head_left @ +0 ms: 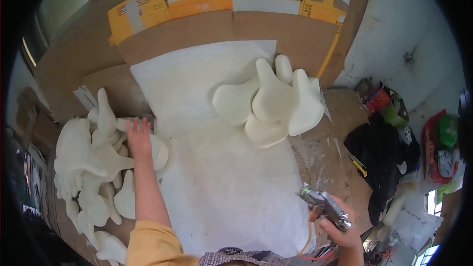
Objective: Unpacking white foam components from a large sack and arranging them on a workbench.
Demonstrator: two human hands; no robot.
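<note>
My left hand (139,137) lies flat, fingers spread, on a cream foam piece (158,150) at the edge of a heap of curved cream foam pieces (86,167) on the left. My right hand (340,229), at the lower right, grips a metal spray gun (325,206) whose nozzle points up and left over a white sheet (217,182). A second cluster of cream foam pieces (271,101) rests on the far part of the sheet.
Brown cardboard (197,29) with yellow box flaps lines the back of the bench. A black cloth (382,152), a red box and other clutter sit at the right. A yellow-handled tool (359,165) lies on the wooden benchtop.
</note>
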